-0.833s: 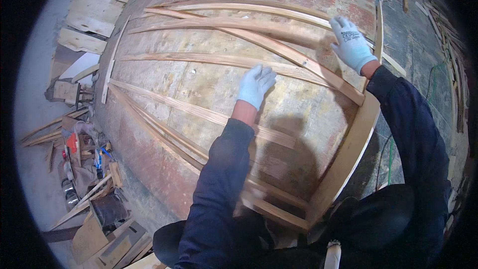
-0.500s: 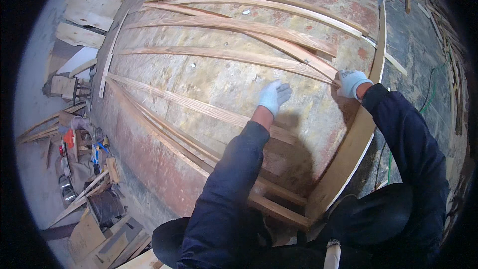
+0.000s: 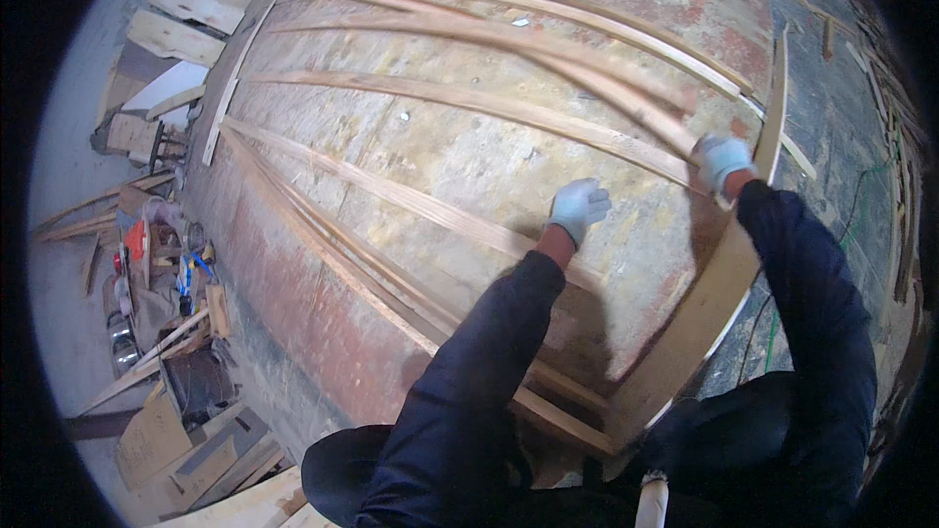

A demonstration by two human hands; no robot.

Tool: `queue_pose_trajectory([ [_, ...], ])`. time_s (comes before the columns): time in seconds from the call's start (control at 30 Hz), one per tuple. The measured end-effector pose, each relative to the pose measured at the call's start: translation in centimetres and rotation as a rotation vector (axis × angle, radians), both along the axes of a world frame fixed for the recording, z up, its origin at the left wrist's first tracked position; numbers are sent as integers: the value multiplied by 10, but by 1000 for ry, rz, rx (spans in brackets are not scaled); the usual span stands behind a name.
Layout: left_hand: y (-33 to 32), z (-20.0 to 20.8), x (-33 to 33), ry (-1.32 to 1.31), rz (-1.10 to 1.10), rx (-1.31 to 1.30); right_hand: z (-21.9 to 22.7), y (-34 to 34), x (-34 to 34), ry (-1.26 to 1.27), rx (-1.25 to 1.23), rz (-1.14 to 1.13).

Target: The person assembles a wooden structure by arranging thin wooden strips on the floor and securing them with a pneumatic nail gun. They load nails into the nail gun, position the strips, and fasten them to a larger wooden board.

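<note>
My right hand [image 3: 724, 162], in a pale work glove, is closed around the near right end of a long wooden strip [image 3: 626, 103]. That strip slants across another long strip [image 3: 548, 42], and both are blurred. Close beneath the same hand ends a third strip [image 3: 469, 101]; whether the hand touches it cannot be made out. My left hand [image 3: 579, 207], gloved too, holds nothing. Its fingers are stretched out over the worn board surface [image 3: 489, 171], between the third strip and a lower, slanting strip [image 3: 391, 191].
Along the right edge runs a wide wooden board [image 3: 699, 323]. A pair of strips [image 3: 328, 254] converges at the left. Another bent strip [image 3: 626, 29] lies at the far side. Scrap wood and tools [image 3: 181, 303] clutter the floor at left. A cable [image 3: 849, 205] lies at right.
The slanting strip's near end has shifted with my right hand, away from the third strip, whose end now reaches beneath the hand. My left hand stays open. The whole view has shifted slightly.
</note>
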State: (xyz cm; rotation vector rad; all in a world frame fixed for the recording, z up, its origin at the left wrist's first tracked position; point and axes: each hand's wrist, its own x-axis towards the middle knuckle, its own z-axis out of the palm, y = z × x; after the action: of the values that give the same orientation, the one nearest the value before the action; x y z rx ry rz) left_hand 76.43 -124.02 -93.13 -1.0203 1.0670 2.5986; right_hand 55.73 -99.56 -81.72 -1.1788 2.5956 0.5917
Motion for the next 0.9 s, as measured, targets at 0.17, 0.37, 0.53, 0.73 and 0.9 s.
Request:
queue_pose_trajectory([
  [0.17, -2, -22, 18, 324, -183, -342, -7, 8, -39, 423, -282, -31],
  [0.37, 9, 0, 14, 53, 39, -102, -56, -28, 18, -107, -239, -108],
  [0.53, 9, 8, 12, 42, 65, -73, -33, -32, 40, -151, -200, -129],
  [0.73, 9, 1, 9, 37, 59, -44, -38, -35, 55, -137, -189, -105],
  [0.9, 9, 17, 8, -34, 105, 5, -17, -42, 57, -217, -159, -50],
])
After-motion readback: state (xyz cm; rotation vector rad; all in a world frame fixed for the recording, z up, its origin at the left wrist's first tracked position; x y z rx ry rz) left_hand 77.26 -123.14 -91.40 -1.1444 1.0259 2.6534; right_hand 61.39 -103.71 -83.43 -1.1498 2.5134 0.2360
